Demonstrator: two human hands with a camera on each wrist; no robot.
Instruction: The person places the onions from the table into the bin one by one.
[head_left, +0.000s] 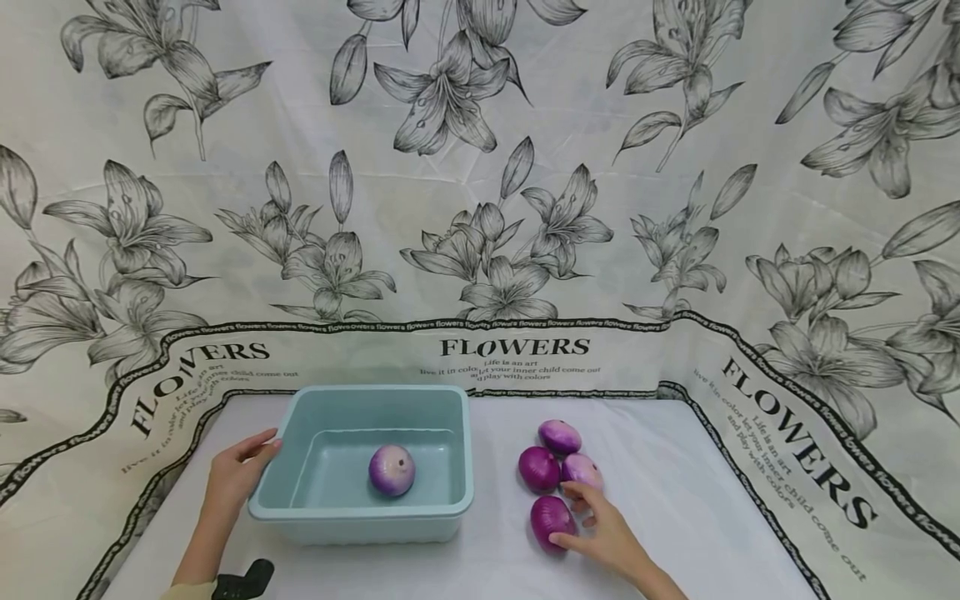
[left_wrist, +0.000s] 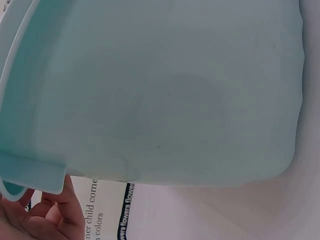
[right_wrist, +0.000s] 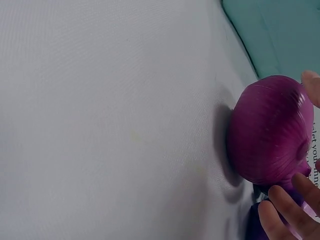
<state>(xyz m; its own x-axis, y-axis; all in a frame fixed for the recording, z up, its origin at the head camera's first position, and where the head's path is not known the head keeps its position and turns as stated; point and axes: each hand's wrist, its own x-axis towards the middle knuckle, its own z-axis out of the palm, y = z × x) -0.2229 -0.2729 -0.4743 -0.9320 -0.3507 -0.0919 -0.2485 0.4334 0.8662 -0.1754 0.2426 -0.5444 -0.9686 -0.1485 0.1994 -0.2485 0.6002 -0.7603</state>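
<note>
A pale blue-green plastic basin (head_left: 360, 527) stands at the left, holding one purple-and-white onion (head_left: 392, 470). My left hand (head_left: 234, 475) grips the basin's left rim; the left wrist view shows its bent fingers (left_wrist: 64, 212) beneath the rim. On the right, my right hand (head_left: 603, 529) is spread around the nearest dark purple onion (head_left: 551, 523), thumb at its near side and fingers beyond it. The right wrist view shows a gap between those fingers and that onion (right_wrist: 267, 130). Just behind sit another dark onion (head_left: 539, 469) and two paler onions (head_left: 560, 436).
A white cloth (head_left: 660, 467) covers the table. Behind and along both sides hangs a curtain (head_left: 517, 250) printed with flowers and lettering. A black strap (head_left: 243, 581) is around my left wrist.
</note>
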